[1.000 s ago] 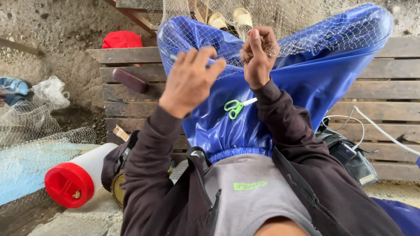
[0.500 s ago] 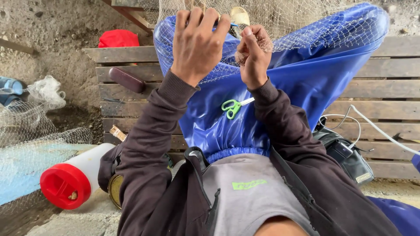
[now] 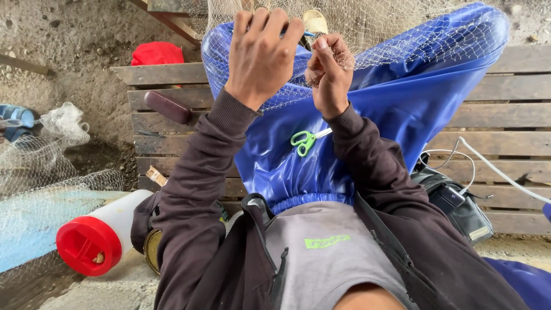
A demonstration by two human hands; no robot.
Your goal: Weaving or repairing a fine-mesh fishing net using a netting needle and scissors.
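Note:
A fine pale fishing net (image 3: 396,40) drapes over my lap, which is covered by shiny blue waterproof trousers (image 3: 402,103). My right hand (image 3: 328,72) is closed on a bunch of the net's mesh, thumb up. My left hand (image 3: 261,54) is raised just left of it, back toward me, fingers curled at the net; a thin blue tool tip shows by its fingertips, and whether it holds that tool is hidden. Green-handled scissors (image 3: 304,140) lie on the blue trousers below both hands.
I sit on a wooden pallet (image 3: 505,120). A white jar with a red lid (image 3: 94,238) lies at the lower left beside more net (image 3: 51,166). A dark case (image 3: 167,107) and a red cloth (image 3: 156,53) sit at the pallet's left. A black bag with white cable (image 3: 459,206) rests at right.
My left hand rose from chest height up to the net beside my right hand, then held there. My right hand has kept its grip on the mesh.

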